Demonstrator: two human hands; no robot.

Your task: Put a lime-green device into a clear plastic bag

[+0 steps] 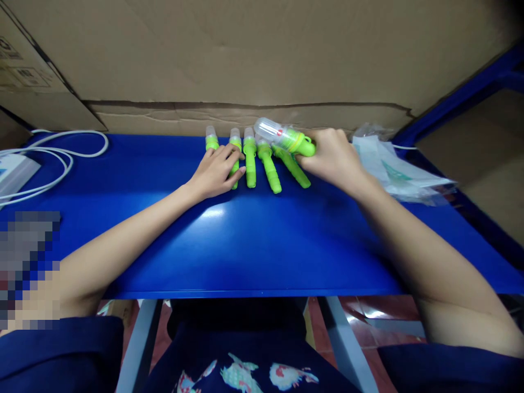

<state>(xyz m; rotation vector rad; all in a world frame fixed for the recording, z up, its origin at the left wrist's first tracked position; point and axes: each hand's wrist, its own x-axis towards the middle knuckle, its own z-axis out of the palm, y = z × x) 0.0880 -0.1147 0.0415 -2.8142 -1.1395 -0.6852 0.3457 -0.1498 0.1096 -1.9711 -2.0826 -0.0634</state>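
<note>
Gripped in the right hand (333,158): one green tool with a clear cap (285,138), fingers curled shut round its green handle end, clear capped end pointing left and slightly up. It is held just above the row of green tools (262,161), over the row's right end; whether it touches the tools beneath cannot be told. Right wrist is roughly straight; the forearm runs from the lower right corner up and leftward to the row.

Left hand (216,170): palm down, fingers extended and loosely spread, lying flat on the left part of the row. Fingertips (239,172) rest on the second tool from the left; the hand grasps nothing, fingers not closed round any item. Left forearm runs from the lower left diagonally up to the row and appears to rest on the blue table (245,245).

Row: five tools lying on the table side by side, clear caps toward the cardboard wall (245,54) behind, green handles toward the person. The two at the right end are angled, handles splayed rightward.

Right of the row, beside the right hand: pile of clear plastic bags (397,164). Far left of the row: white cable (65,153) looped on the table, leading to a white device (12,172) at the edge of the frame.
</note>
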